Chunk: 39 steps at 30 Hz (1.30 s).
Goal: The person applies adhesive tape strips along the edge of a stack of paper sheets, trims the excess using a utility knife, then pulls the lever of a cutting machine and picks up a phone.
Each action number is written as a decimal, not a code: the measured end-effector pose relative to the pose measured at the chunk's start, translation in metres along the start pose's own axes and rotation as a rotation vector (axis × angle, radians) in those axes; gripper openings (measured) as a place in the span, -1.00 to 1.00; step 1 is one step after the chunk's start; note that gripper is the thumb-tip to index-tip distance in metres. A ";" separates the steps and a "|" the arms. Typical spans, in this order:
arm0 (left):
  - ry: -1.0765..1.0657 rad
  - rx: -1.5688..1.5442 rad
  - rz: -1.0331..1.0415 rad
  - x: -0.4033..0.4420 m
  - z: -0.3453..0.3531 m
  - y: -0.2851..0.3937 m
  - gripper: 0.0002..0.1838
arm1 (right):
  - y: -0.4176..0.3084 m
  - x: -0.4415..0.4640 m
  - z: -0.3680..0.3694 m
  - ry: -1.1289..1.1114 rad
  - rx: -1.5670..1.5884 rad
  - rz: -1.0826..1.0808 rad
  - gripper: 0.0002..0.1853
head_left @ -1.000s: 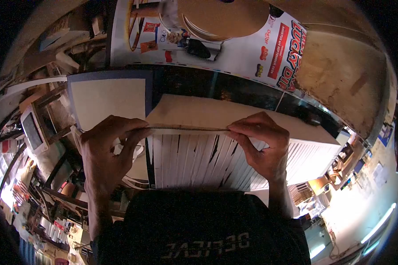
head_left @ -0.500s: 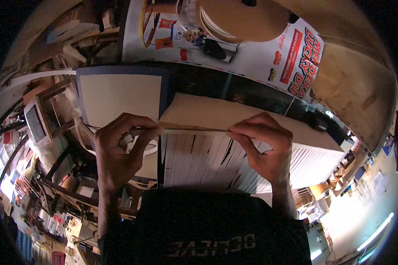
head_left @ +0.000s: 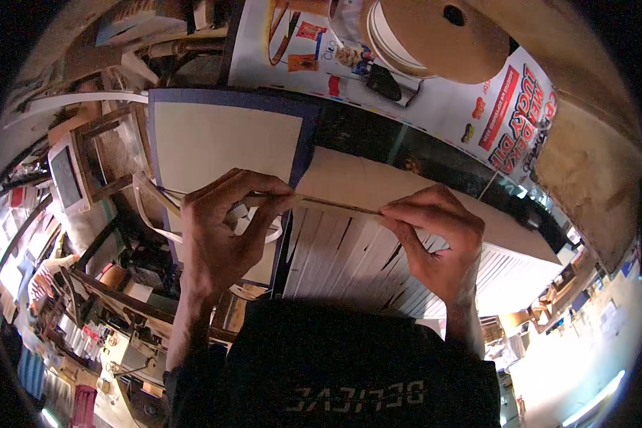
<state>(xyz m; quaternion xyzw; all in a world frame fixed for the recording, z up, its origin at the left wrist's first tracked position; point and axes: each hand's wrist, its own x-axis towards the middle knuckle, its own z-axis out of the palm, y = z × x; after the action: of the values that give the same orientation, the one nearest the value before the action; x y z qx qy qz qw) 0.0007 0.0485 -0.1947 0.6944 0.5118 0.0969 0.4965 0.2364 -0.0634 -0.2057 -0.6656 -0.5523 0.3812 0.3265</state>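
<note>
A thin narrow strip [head_left: 339, 205] is stretched between my two hands, above a long stack of pale boards or books [head_left: 328, 250]. My left hand [head_left: 228, 232] pinches its left end between thumb and fingers, and a light curved band hangs behind that hand. At the other end, my right hand [head_left: 439, 239] pinches the strip near its tip. The stack runs off to the right beneath my right hand. Left of it lies a cream panel with a blue border [head_left: 225, 139], partly covered by my left hand.
A large brown disc-shaped reel [head_left: 442, 36] rests on a printed poster [head_left: 435, 107] at the top. A dark tape-like object [head_left: 385, 84] lies beside it. Wooden frames and shelves crowd the left. At far left, a person in a striped top [head_left: 46, 278] is partly visible.
The poster, panel and stack have shifted right in view. My left hand has moved right and slightly up, closer to my right hand, and the strip between them looks shorter and more tilted.
</note>
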 end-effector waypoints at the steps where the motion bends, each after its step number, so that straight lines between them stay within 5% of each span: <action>1: 0.004 0.001 -0.003 0.000 0.000 0.000 -0.87 | 0.000 0.001 0.001 -0.003 0.001 -0.001 -0.75; 39: 0.002 -0.047 0.035 0.001 0.000 -0.019 -0.87 | -0.023 0.036 0.039 -0.058 0.044 -0.012 -0.83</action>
<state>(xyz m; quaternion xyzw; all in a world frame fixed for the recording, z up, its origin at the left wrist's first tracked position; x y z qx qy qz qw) -0.0106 0.0489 -0.2101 0.6911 0.4976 0.1182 0.5106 0.1953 -0.0229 -0.2106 -0.6438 -0.5569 0.4102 0.3271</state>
